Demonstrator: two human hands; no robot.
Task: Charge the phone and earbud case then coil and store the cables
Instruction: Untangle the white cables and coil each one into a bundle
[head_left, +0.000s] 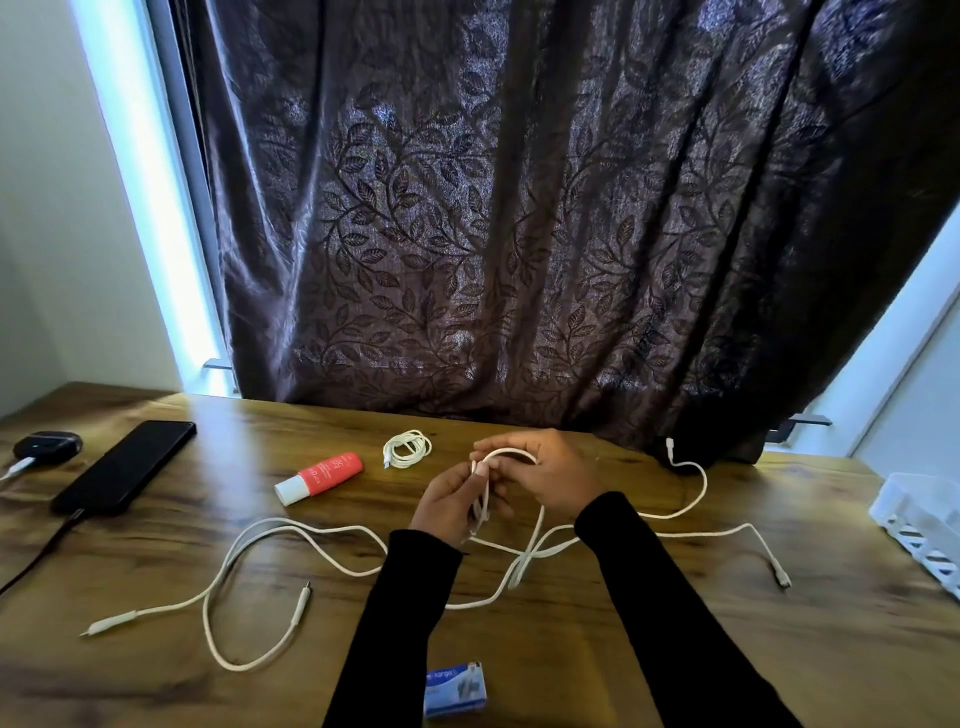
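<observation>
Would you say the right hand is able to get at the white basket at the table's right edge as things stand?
Probably not yet: the right hand and left hand both grip a white cable loop. Nothing lies between it and the white basket.

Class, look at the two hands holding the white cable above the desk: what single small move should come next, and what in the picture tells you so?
Probably wrap one more loop: the left hand pinches the started loop of the white cable while the right hand guides it, and much of its length trails loose on the desk. A coiled cable already lies beyond.
</observation>
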